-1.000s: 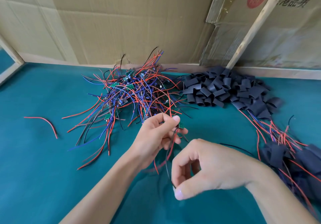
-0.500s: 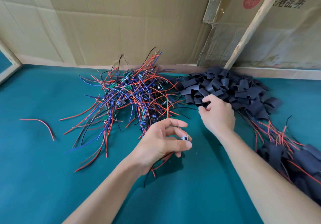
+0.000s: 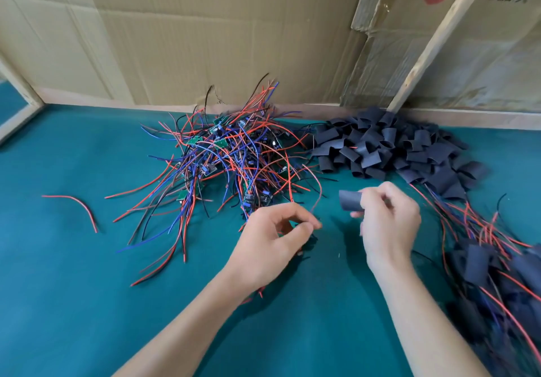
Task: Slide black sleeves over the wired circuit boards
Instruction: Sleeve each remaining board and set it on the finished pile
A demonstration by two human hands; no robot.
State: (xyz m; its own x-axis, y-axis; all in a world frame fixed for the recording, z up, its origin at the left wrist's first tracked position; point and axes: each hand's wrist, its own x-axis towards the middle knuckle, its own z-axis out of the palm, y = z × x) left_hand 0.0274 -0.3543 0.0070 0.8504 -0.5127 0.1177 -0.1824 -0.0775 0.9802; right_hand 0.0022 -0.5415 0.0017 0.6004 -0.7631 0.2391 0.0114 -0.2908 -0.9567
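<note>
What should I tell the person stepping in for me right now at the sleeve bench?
Left hand: pinching one wired board's leads, board mostly hidden under the fingers.
Right hand: holding one black sleeve, not yet on the board.
Unsleeved boards pile sits at centre back; loose sleeves pile to its right.
Sleeved units heaped at far right: done.
One stray red wire lies alone at left.
Left: slide this sleeve on, then work through the big pile.

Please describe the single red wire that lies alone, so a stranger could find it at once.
On the green table, look left of the tangled wire pile. There lies the red wire, curved. Unlike the others, it touches nothing and carries no board.
</note>
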